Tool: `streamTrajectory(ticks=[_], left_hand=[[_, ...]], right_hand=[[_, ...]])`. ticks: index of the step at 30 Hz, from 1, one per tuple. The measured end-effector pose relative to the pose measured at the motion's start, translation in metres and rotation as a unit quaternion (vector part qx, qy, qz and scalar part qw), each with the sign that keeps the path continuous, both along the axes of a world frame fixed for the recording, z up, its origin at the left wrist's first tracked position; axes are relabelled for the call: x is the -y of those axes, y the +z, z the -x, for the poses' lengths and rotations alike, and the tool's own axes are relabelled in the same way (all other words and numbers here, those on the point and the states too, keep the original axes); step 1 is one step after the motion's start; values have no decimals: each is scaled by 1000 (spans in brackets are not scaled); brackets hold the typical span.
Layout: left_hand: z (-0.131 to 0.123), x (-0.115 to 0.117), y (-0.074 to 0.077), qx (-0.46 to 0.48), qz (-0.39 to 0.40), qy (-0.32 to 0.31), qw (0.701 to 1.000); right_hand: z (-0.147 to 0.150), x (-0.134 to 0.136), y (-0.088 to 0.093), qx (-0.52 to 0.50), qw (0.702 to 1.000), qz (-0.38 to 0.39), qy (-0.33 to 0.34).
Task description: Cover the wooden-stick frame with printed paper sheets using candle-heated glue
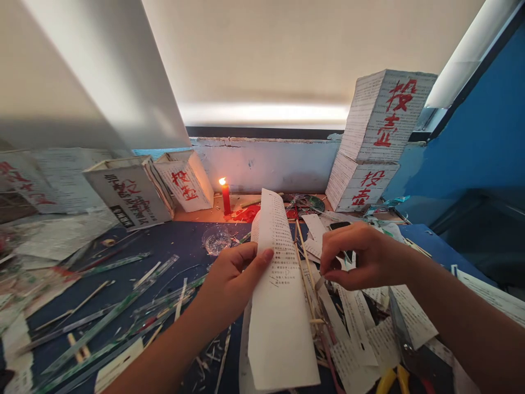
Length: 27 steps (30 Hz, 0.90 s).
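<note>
A long folded sheet of printed paper (283, 328) stands out in front of me, leaning away over the table. My left hand (235, 273) grips its left edge, thumb on the printed face. To the right of the sheet, my right hand (356, 254) is closed in a pinch. A small thin greyish piece (319, 283) shows at its fingertips; its kind is too small to tell. Just below that hand run thin wooden sticks (305, 262) beside the sheet. Scissors (404, 342) lie among paper strips (356, 328) under my right forearm.
A lit red candle (226, 200) burns at the back ledge. Paper-covered boxes with red characters stand at left (184, 183) and stacked at right (369, 183). Clear plastic strips (110, 312) and sticks litter the blue table's left. A round clear dish (216, 241) sits near the candle.
</note>
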<state>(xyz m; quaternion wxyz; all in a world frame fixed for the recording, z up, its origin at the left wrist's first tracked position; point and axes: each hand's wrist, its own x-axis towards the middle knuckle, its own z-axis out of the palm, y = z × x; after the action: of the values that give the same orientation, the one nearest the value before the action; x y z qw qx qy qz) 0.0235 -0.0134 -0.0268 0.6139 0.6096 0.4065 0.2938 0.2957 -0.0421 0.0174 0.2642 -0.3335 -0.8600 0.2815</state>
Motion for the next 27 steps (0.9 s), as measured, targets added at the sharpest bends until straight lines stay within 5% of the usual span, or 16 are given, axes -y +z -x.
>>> streamTrajectory(ticks=[3,7,16,20,27], left_hand=[[0,0,0,10,6,3,1000],[-3,0,2,30,20,3,999],[-3,2,4,41,8,-1,999],[-4,4,7,46,-2,1,999],[-3,4,6,22,-57,15,998]], right_hand=[[1,-1,0,20,1000,-5,-8],[4,-4,-3,32,989,-70,-123],[-3,-18,-7,-45,954,-68,-289],[6,-60,6,-119,943,-73,-304],[67,-188,22,-136,956,-22,-260]])
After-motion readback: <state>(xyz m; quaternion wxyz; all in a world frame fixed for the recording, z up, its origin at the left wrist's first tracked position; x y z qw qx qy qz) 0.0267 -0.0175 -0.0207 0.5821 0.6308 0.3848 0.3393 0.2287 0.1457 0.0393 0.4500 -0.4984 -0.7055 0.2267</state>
